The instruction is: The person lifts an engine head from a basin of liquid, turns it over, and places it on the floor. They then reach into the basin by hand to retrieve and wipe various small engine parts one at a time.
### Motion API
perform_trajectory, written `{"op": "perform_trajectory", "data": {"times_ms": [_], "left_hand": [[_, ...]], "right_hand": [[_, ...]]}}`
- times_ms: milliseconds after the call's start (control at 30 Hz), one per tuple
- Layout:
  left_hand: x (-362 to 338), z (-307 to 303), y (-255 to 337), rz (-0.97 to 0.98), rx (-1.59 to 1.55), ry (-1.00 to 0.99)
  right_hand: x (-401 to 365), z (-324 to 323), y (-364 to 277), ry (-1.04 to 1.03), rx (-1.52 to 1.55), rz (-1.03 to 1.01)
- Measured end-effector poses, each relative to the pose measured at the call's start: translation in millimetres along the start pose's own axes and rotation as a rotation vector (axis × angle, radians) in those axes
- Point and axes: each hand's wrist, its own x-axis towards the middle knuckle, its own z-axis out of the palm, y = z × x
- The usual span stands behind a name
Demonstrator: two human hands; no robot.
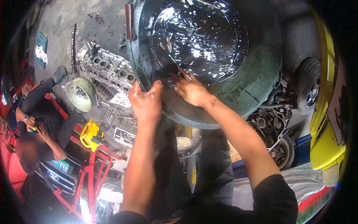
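Observation:
A large green basin (257, 80) with dark, glinting liquid (201, 37) in its bottom fills the upper middle. My left hand (147, 100) grips its near left rim, thumb raised. Inside the basin, my right hand (192, 89) lies against the sloping wall beside the liquid. Its fingers are stretched out, wet and darkened. A dark patch by the fingertips is too unclear to name.
Left of the basin lie a metal cylinder head (108, 67), a camshaft (73, 48) and a pale bowl (89, 99). A co-worker (41, 123) sits at far left near a yellow object (89, 134). A wheel (309, 86) and engine parts (266, 121) are at right.

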Motion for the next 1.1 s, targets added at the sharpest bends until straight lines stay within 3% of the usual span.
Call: {"op": "perform_trajectory", "data": {"times_ms": [67,100,133,200,267,333,400,467,500,600,667,733,833,900,933,967,1000,1033,1100], "left_hand": [[-8.9,2.9,1.3,0.012,0.07,-0.009],[-12.5,7.4,1.4,0.037,0.033,0.025],[-16.6,13.8,1.4,0.061,-0.004,0.066],[-21.9,21.9,5.0,0.063,-0.004,0.124],[-30.7,24.0,12.5,0.005,0.065,0.165],[-40.7,24.9,9.9,0.016,0.117,0.166],[-49.9,29.9,11.4,0.08,0.119,0.186],[-50.1,37.2,22.5,0.074,0.069,0.221],[-49.8,39.6,27.1,0.066,0.033,0.225],[-52.8,41.3,37.8,0.001,0.04,0.221],[-52.2,40.4,35.0,0.06,0.101,0.23],[-50.9,43.4,37.0,0.088,0.119,0.255],[-50.7,42.8,33.5,0.079,0.113,0.258],[-50.5,42.7,37.0,0.04,0.095,0.255],[-49.7,43.7,42.5,0.013,0.079,0.257],[-47.9,44.6,47.1,-0.01,0.063,0.262],[-47.7,44.0,49.3,-0.003,0.107,0.265],[-49.2,42.2,50.2,0.003,0.156,0.267],[-47.0,43.9,55.6,0.017,0.157,0.275]], "right_hand": [[43.1,11.5,22.6,0.01,-0.158,-0.041],[58.6,24.7,42.9,0.125,-0.184,-0.13],[68.5,21.4,48.3,0.043,-0.196,-0.097],[86.9,14.3,69.3,0.185,-0.207,-0.186],[117.9,8.6,100.0,0.486,-0.462,-0.125],[141.5,-29.5,117.4,0.335,-0.618,0.332],[149.0,-47.4,158.7,0.533,-0.618,0.375],[128.8,-103.0,156.0,0.397,-0.426,0.311],[125.5,-119.4,166.5,0.15,-0.294,0.463],[92.0,-105.4,233.8,0.294,-0.4,0.449],[65.9,-114.2,261.0,0.135,-0.109,0.662],[37.5,-102.3,312.1,0.09,-0.098,0.78],[37.2,-105.1,296.7,0.079,-0.219,0.833],[43.2,-93.3,238.3,0.328,-0.376,0.619],[51.9,-96.9,196.8,0.182,-0.236,0.651],[55.2,-91.5,158.5,0.091,-0.277,0.468],[66.9,-63.0,139.3,0.066,-0.182,0.571],[73.3,-63.3,103.6,0.056,-0.114,0.416],[100.2,-44.8,83.5,0.274,-0.143,-0.022]]}}
